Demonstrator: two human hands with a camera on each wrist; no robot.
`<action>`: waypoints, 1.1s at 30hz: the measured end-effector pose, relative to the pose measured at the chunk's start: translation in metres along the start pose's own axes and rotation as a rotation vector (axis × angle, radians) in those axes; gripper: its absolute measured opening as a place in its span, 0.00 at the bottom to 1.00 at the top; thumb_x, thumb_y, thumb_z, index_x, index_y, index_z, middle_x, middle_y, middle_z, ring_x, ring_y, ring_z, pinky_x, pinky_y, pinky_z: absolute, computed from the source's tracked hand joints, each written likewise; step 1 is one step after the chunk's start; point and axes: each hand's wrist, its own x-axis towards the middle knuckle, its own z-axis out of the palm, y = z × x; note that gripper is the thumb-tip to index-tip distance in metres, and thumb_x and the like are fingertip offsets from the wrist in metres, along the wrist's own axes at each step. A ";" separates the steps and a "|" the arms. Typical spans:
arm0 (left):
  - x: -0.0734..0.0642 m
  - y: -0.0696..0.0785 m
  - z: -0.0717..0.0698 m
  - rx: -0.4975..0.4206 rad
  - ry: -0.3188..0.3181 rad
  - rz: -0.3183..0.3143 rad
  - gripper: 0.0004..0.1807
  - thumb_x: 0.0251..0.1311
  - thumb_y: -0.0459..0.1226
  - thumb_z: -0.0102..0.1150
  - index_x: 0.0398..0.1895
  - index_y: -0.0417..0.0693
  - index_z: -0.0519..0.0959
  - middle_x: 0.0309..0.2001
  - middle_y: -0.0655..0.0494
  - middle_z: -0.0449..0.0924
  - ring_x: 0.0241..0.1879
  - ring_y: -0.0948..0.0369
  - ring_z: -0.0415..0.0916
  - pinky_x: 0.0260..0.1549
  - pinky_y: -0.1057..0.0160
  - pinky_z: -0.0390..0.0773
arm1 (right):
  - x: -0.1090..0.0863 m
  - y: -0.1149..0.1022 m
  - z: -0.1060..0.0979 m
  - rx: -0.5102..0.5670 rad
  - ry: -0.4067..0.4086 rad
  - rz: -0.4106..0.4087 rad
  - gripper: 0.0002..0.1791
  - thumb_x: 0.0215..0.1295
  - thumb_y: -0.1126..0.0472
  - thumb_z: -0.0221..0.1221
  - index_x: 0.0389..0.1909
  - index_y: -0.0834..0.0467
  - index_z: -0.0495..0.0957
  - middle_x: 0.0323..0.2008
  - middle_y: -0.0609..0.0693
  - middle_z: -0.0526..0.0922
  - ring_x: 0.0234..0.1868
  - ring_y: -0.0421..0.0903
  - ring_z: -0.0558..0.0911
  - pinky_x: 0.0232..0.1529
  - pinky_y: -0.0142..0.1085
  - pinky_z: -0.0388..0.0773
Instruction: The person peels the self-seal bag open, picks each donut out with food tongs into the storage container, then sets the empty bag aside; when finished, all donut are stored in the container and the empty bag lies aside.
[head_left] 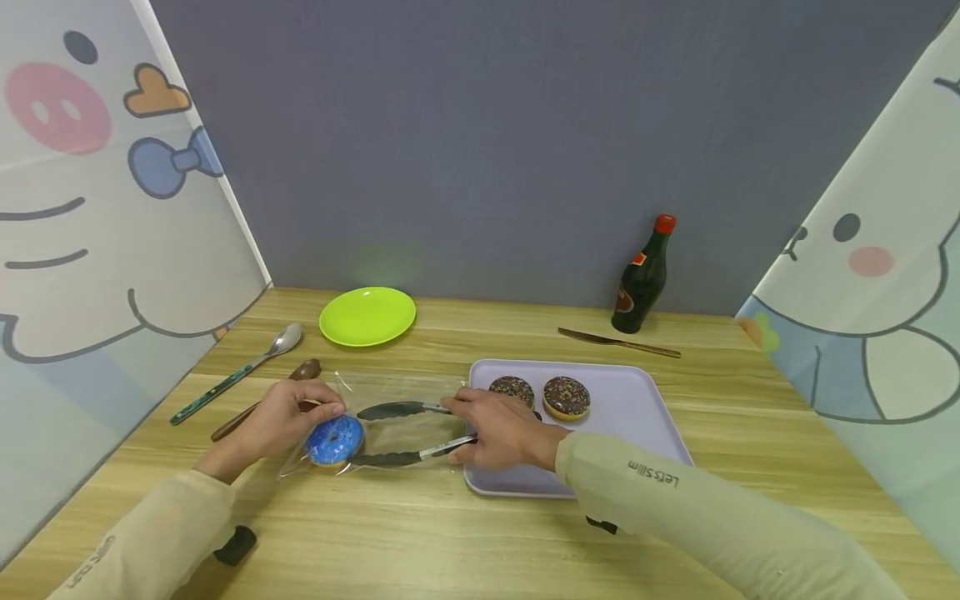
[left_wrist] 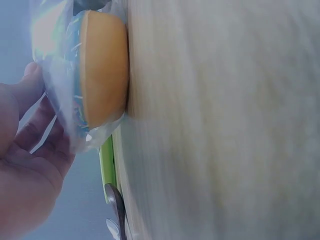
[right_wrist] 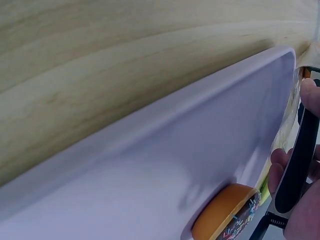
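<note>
A blue-iced toy donut (head_left: 334,440) lies inside a clear plastic bag (head_left: 420,385) on the table. My left hand (head_left: 288,414) pinches the bag's film between thumb and fingers, beside the donut. In my right hand (head_left: 501,427) is a pair of black-tipped tongs (head_left: 401,410), gripped by the handles. The tongs' arms are spread and reach into the bag, their tips close to the donut's right side. From the left wrist view, the donut (left_wrist: 104,70) shows its tan side through the film. Two chocolate donuts (head_left: 567,397) with sprinkles sit on the lilac tray (head_left: 637,417), one partly hidden by my right hand.
A lime green plate (head_left: 367,317) stands at the back left. Left of the bag lie a spoon with a green handle (head_left: 225,392) and a brown wooden spoon (head_left: 306,370). Behind the tray are a bronze-coloured knife (head_left: 618,342) and a dark bottle (head_left: 642,279) with a red cap.
</note>
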 end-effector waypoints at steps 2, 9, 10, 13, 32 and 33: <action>0.000 0.000 0.000 -0.003 0.000 0.000 0.04 0.55 0.27 0.64 0.28 0.44 0.84 0.29 0.59 0.82 0.32 0.68 0.76 0.29 0.65 0.80 | 0.001 -0.001 0.000 -0.007 0.007 -0.009 0.40 0.58 0.39 0.62 0.68 0.54 0.65 0.56 0.46 0.72 0.53 0.44 0.74 0.42 0.37 0.76; 0.001 0.001 0.002 -0.020 -0.006 -0.013 0.05 0.55 0.27 0.64 0.28 0.44 0.84 0.29 0.62 0.82 0.32 0.68 0.76 0.30 0.65 0.80 | -0.001 -0.001 0.003 -0.026 0.015 -0.021 0.39 0.59 0.39 0.61 0.68 0.54 0.65 0.54 0.46 0.72 0.47 0.42 0.75 0.36 0.34 0.75; 0.001 0.001 0.002 -0.021 -0.006 -0.015 0.05 0.55 0.27 0.64 0.28 0.45 0.84 0.29 0.62 0.81 0.32 0.68 0.76 0.30 0.65 0.80 | -0.001 -0.001 0.003 -0.029 0.016 -0.021 0.39 0.59 0.40 0.61 0.67 0.54 0.65 0.54 0.46 0.72 0.47 0.42 0.75 0.35 0.34 0.75; 0.001 0.001 0.002 -0.021 -0.007 -0.012 0.05 0.55 0.27 0.64 0.28 0.45 0.84 0.29 0.61 0.81 0.32 0.68 0.76 0.30 0.65 0.80 | -0.003 -0.001 0.003 -0.035 0.017 -0.020 0.38 0.60 0.40 0.61 0.67 0.53 0.65 0.52 0.45 0.72 0.43 0.41 0.75 0.30 0.32 0.74; -0.003 0.001 -0.005 0.008 -0.021 -0.029 0.04 0.57 0.29 0.64 0.28 0.46 0.84 0.30 0.51 0.81 0.32 0.66 0.76 0.30 0.65 0.80 | -0.027 0.004 -0.002 -0.016 0.062 0.016 0.36 0.59 0.47 0.60 0.67 0.55 0.66 0.57 0.48 0.72 0.49 0.45 0.76 0.32 0.35 0.76; -0.003 0.001 -0.005 0.014 -0.018 -0.027 0.04 0.56 0.29 0.64 0.28 0.46 0.84 0.30 0.52 0.81 0.32 0.66 0.76 0.30 0.66 0.80 | -0.030 0.005 -0.002 -0.013 0.067 0.018 0.36 0.59 0.47 0.61 0.67 0.56 0.66 0.57 0.48 0.72 0.49 0.45 0.76 0.32 0.35 0.76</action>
